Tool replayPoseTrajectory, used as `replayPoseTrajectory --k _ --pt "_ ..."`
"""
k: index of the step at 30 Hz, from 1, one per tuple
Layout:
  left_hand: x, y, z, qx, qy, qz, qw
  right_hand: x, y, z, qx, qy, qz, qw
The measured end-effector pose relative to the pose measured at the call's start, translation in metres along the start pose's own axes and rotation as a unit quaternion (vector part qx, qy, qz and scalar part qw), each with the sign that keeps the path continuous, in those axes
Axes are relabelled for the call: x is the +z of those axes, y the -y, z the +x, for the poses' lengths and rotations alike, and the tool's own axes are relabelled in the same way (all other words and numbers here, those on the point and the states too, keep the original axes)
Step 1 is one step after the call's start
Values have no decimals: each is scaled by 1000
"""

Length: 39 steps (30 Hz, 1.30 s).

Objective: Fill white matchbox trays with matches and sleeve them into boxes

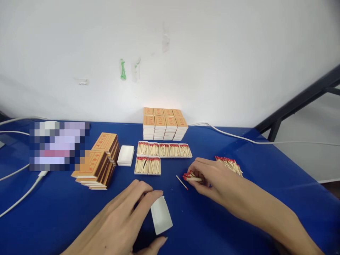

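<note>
Between the forefinger and thumb of my left hand (120, 216) is a white matchbox tray (161, 215) with nothing in it, tilted near the table's front. My right hand (209, 177) pinches a small bunch of matches (193, 176), red heads pointing left. One loose match (182, 182) lies on the table just left of those fingertips. Behind the right hand sits a pile of loose matches (228, 165). Two rows of match-filled trays (147, 165) stand in the middle, heads toward the wall.
Closed matchboxes (165, 123) are stacked against the wall, with more matchbox stacks (97, 164) at left. Beside these lie stacked white trays (125, 156). A blurred-out item (61, 145) and white cables (34, 186) occupy the far left of the blue table (212, 226).
</note>
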<state>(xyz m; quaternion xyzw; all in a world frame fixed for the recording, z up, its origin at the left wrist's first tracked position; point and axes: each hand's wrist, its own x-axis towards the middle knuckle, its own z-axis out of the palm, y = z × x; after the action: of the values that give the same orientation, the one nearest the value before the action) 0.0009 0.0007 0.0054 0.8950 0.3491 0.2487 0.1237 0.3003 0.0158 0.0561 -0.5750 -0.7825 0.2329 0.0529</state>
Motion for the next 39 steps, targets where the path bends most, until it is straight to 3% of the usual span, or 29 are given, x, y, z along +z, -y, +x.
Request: replayPoseTrajectory --k 7,12,15,20,24,27,31,34,39 --pt "-1 1 -17 -26 -21 41 999 -14 -8 3 21 -12 22 999" --pt "0 -2 -9 -45 -19 -9 999 -17 7 -2 -4 15 80 997" --pt "-1 -2 -1 -55 26 -60 996 -13 31 -3 -55 60 68 994" --pt "0 -2 0 -66 58 -91 992 0 68 2 -198 41 -44 978" --pt "3 -3 -1 -77 49 -97 991 15 78 8 -322 -13 -242 915" --pt "4 -4 0 -98 53 -109 988 30 77 17 -360 9 -290 887" --pt "4 -4 -1 -115 59 -124 984 44 72 22 -360 -10 -270 893" --pt "4 -3 -3 -121 57 -133 982 39 68 18 -345 -1 -235 908" --pt "1 -3 -1 -132 69 -147 978 17 62 10 -208 67 10 976"
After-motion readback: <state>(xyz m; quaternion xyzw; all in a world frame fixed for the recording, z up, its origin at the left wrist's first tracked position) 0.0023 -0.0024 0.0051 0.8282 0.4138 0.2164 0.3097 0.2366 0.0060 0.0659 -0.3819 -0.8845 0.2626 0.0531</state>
